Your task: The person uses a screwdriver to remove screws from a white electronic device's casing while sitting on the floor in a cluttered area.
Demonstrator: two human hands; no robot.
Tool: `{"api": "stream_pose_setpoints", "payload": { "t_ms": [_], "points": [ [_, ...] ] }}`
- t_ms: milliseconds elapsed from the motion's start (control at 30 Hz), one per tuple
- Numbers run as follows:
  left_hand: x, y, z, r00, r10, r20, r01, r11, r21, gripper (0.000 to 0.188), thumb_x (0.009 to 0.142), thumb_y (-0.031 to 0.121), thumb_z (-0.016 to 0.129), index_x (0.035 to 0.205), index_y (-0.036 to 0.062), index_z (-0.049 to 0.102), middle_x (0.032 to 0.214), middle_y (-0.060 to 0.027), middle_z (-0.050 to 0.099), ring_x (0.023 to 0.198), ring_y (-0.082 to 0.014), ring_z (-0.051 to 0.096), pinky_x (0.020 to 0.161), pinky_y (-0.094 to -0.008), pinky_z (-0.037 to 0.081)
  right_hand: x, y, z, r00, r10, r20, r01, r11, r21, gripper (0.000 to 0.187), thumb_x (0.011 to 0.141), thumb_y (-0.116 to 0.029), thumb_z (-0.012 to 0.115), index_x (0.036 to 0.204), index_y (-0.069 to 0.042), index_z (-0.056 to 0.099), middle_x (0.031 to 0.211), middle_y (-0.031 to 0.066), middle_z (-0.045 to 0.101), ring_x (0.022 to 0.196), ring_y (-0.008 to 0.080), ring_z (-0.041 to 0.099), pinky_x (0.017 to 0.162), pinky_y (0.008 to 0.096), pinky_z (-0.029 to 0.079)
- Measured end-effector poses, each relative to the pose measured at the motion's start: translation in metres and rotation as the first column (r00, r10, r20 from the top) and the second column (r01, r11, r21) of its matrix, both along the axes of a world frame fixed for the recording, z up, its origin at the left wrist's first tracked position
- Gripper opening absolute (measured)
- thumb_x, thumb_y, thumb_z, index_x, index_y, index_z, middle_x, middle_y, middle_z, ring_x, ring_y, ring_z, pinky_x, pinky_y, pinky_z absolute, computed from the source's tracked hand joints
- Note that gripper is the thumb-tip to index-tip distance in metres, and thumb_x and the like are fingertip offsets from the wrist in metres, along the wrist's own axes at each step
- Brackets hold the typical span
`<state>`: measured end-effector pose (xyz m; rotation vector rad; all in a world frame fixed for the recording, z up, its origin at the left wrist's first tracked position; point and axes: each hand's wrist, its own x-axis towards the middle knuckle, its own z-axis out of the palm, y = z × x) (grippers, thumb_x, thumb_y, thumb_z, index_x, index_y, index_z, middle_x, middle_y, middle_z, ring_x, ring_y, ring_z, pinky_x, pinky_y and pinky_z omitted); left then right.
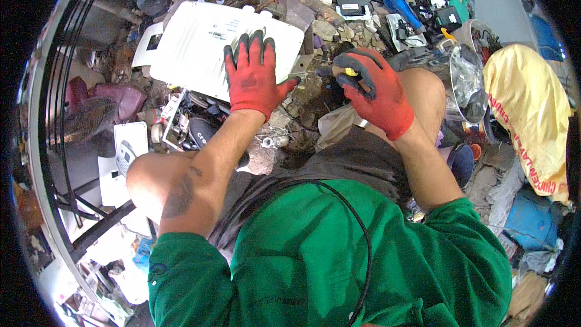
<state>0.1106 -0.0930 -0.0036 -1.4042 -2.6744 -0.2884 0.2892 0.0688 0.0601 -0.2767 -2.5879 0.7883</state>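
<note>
The white, ribbed, rectangular plastic casing lies under the red-and-black-gloved left hand, spread flat upon it; small dark printing shows beside the fingertips. Apart, the matching-gloved right hand curls around a small yellow object, mostly hidden. Rightward of both, a yellow plastic sack bears red lettering.

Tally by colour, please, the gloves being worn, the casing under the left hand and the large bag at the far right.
Red and black: 2 gloves
White: 1 ribbed casing
Yellow: 1 bag
Total: 4
</note>
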Motion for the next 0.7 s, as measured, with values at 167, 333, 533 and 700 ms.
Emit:
{"api": "stream_pose_setpoints", "payload": {
  "t_ms": [167,333,533,700],
  "points": [
    [-0.003,-0.004,-0.008,1.000,-0.006,-0.026,0.007,0.999,0.034,0.088,0.068,0.054,0.076,0.137,0.0080,0.046,0.147,-0.0146,0.037,0.135,-0.0381,0.034,0.111,-0.0593,0.020,-0.004,-0.004,0.002,0.999,0.032,-0.006,-0.032,0.999,-0.002,0.046,0.078,-0.015,0.069,0.122,-0.008,0.056,0.118,0.0189,0.057,0.107,0.0393,0.058,0.089,0.0431,0.051],
    [-0.003,-0.004,-0.005,0.999,-0.020,-0.032,0.021,1.000,0.021,0.086,0.069,0.053,0.076,0.136,0.0082,0.047,0.146,-0.0145,0.038,0.135,-0.0382,0.034,0.111,-0.0585,0.020,-0.006,-0.003,0.001,0.999,0.042,-0.012,-0.041,0.999,0.033,0.046,0.078,-0.016,0.070,0.121,-0.008,0.057,0.118,0.0191,0.056,0.105,0.0394,0.059,0.088,0.0429,0.051],
    [-0.003,-0.004,-0.006,1.000,-0.015,-0.015,0.016,1.000,0.022,0.083,0.070,0.052,0.075,0.136,0.0093,0.047,0.147,-0.0145,0.037,0.136,-0.0381,0.033,0.113,-0.0580,0.018,-0.009,-0.005,0.004,1.000,0.030,-0.002,-0.029,0.998,0.061,0.045,0.078,-0.015,0.070,0.121,-0.010,0.057,0.118,0.0186,0.057,0.103,0.0396,0.060,0.085,0.0434,0.053],
    [-0.004,-0.004,-0.006,1.000,-0.017,-0.021,0.018,1.000,0.003,0.082,0.072,0.052,0.074,0.137,0.0102,0.047,0.147,-0.0147,0.037,0.135,-0.0382,0.034,0.112,-0.0578,0.019,-0.015,-0.005,0.009,0.999,0.040,0.000,-0.040,0.996,0.078,0.045,0.077,-0.014,0.070,0.120,-0.010,0.058,0.117,0.0167,0.058,0.100,0.0384,0.062,0.083,0.0424,0.054]
  ]
}}
